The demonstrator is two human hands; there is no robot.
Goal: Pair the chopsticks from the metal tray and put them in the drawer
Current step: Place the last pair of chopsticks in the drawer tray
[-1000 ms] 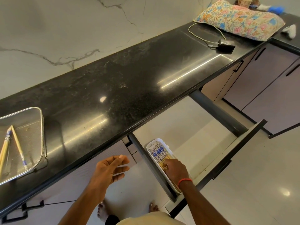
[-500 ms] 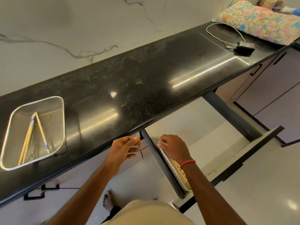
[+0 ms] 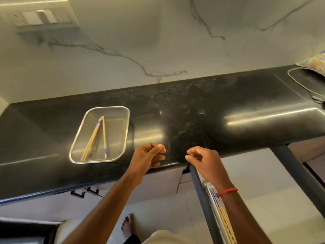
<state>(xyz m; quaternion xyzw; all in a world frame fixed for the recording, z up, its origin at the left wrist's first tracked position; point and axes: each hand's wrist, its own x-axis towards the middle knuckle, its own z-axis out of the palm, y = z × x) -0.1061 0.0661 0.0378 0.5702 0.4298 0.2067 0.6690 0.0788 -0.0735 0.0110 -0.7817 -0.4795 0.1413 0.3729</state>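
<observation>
A metal tray (image 3: 124, 120) sits on the black counter at centre left. In it lie wooden chopsticks (image 3: 93, 138) with blue-patterned ends, two side by side and one apart. My left hand (image 3: 149, 156) hovers over the counter's front edge just right of the tray, fingers loosely curled and holding nothing. My right hand (image 3: 204, 161) is a little further right at the same edge, also curled and holding nothing. Below it the drawer (image 3: 202, 194) stands pulled out, with a white organiser (image 3: 211, 192) of paired chopsticks (image 3: 226, 221) partly hidden by my forearm.
The black counter (image 3: 228, 106) runs along a marble wall. A floral cushion (image 3: 314, 63) and a thin cable (image 3: 299, 83) lie at the far right. A switch plate (image 3: 42, 16) is on the wall at upper left. My bare foot (image 3: 127, 226) stands on the floor below.
My right hand has come up out of the drawer organiser to the counter edge. My left hand rose onto the counter. The view has swung left, bringing the tray toward the centre.
</observation>
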